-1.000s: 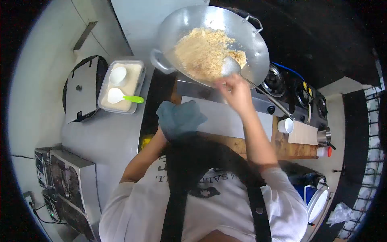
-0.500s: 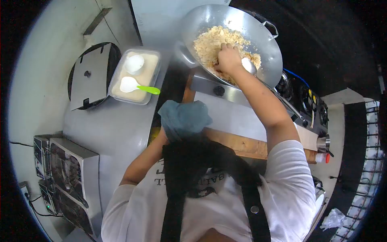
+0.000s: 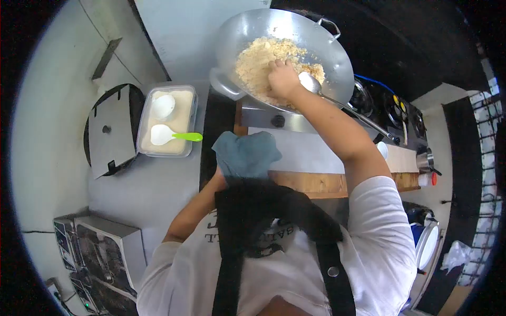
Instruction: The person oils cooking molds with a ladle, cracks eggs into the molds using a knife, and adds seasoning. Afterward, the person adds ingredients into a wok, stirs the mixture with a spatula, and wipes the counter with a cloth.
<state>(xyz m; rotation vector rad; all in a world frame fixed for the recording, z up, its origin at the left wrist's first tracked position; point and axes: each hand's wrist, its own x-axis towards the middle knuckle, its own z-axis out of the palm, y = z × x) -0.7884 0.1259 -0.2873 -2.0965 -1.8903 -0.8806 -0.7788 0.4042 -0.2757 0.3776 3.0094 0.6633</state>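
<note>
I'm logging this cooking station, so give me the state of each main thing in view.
Large silver metal wok: uncovered, partly filled.
Crumbly pale-yellow food: loose, heaped in the wok.
Long-handled metal ladle: bowl end inside the wok.
Clear rectangular plastic tub: lid off, holding pale contents.
White spoon with green handle: lying in the tub.
Blue-grey cloth: bunched; dampness unclear.
Right hand: inside the wok, at the food.
</note>
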